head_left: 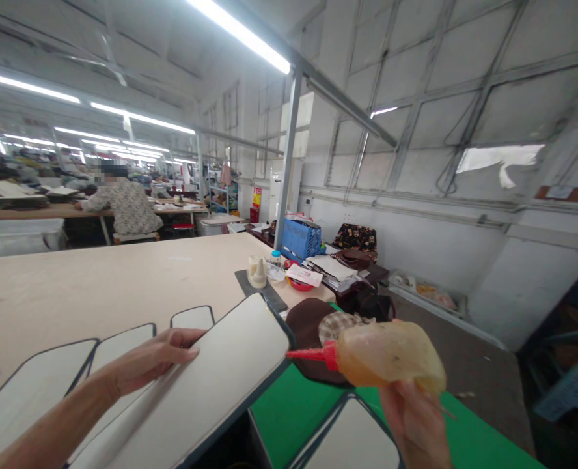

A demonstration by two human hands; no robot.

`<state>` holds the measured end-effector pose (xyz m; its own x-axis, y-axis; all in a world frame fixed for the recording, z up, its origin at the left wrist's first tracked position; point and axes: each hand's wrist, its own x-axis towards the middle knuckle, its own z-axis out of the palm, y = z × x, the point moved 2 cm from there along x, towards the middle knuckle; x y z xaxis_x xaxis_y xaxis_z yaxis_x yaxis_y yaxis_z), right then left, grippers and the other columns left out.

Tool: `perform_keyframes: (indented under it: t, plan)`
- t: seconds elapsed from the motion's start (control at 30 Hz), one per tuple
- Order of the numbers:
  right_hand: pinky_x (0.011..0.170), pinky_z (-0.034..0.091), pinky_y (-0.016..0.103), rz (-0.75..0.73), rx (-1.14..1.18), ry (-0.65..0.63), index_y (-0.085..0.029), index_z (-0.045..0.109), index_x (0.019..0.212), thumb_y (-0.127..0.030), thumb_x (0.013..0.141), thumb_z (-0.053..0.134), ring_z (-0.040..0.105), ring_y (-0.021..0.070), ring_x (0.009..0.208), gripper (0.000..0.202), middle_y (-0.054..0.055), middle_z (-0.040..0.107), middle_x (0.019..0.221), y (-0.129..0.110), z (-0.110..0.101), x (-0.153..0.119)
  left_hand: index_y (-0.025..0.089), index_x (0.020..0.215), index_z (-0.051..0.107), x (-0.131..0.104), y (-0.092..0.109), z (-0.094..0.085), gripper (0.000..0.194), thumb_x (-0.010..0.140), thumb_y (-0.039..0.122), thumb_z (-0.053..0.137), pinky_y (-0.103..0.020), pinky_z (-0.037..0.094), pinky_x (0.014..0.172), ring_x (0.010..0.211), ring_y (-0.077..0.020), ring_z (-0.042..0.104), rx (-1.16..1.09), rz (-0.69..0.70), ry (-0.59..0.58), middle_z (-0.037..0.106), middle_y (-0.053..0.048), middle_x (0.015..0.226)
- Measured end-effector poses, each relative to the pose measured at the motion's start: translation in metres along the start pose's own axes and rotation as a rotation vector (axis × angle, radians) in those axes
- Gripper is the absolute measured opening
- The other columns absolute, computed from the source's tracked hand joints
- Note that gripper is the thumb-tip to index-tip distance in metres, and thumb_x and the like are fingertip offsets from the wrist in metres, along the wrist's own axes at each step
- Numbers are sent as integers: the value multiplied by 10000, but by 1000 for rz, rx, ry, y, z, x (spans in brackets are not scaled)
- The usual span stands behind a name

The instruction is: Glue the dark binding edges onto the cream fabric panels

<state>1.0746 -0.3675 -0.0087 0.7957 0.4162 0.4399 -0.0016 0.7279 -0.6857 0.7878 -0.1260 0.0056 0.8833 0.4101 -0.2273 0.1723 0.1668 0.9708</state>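
Note:
A large white panel with a dark edge [235,355] is tilted up in front of me. My left hand [174,352] grips its left side, thumb on the white face. In my right hand [413,407] is a squeeze bottle of amber liquid [391,355], lying sideways. Its red nozzle [313,354] points left, with the tip at the panel's right edge; whether they touch I cannot tell. Several similar dark-edged panels [55,371] lie on the pale table at the left. Another white panel [355,433] rests on the green surface [293,404] below the bottle.
Beyond the panel, a pale table [98,273] holds a dark mat [243,281] with a cream-coloured object [257,272]. Brown material [308,319] lies behind the nozzle. A metal post [289,156] and blue crate [299,239] stand farther back. A person [127,205] sits at a far table.

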Motion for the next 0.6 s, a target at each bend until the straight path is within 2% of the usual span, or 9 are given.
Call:
perform_keyframes:
  t: [0.17, 0.27, 0.33, 0.4, 0.5, 0.6]
  plan:
    - [1056, 358, 452, 17, -6, -31, -297, 544, 1239, -280, 675, 751, 485, 274, 1242, 602, 50, 571, 1314, 0, 0, 0, 200, 1217, 636, 4, -6, 2, 485, 748, 315, 676, -336, 531, 810, 950, -300, 670, -11, 17, 21, 735, -86, 1021]
    - [1097, 275, 472, 31, -4, 68, -294, 563, 1201, -268, 616, 790, 472, 273, 1252, 628, 44, 612, 1256, 1, 2, -2, 193, 1224, 630, 3, -4, 8, 489, 753, 318, 672, -329, 533, 795, 919, -293, 678, -21, 20, 20, 737, -90, 1017]
    - [1100, 265, 474, 41, -11, 135, -288, 576, 1172, -270, 585, 803, 459, 275, 1261, 630, 39, 627, 1232, 1, 4, -3, 193, 1221, 633, 3, -2, 11, 497, 747, 334, 680, -316, 534, 783, 910, -287, 681, -26, 24, 37, 741, -87, 1003]
    - [1076, 316, 461, 37, -25, 161, -277, 581, 1163, -275, 576, 805, 480, 278, 1240, 629, 40, 632, 1224, 2, 5, -5, 193, 1216, 636, 4, -3, 13, 513, 732, 353, 695, -303, 535, 773, 908, -282, 682, -25, 20, 61, 745, -83, 988]
    - [996, 424, 416, 26, -50, 137, -269, 578, 1171, -266, 594, 799, 561, 267, 1147, 618, 39, 640, 1211, 4, 5, -6, 193, 1222, 631, 6, -7, 14, 536, 723, 373, 707, -295, 536, 767, 896, -275, 685, -33, 16, 76, 746, -84, 982]
    - [942, 473, 378, 22, -51, 119, -272, 579, 1168, -265, 611, 794, 590, 250, 1101, 597, 32, 646, 1200, 7, 6, -7, 191, 1245, 609, 8, -11, 15, 541, 742, 372, 694, -294, 535, 757, 880, -263, 686, -47, 28, 75, 738, -92, 1008]
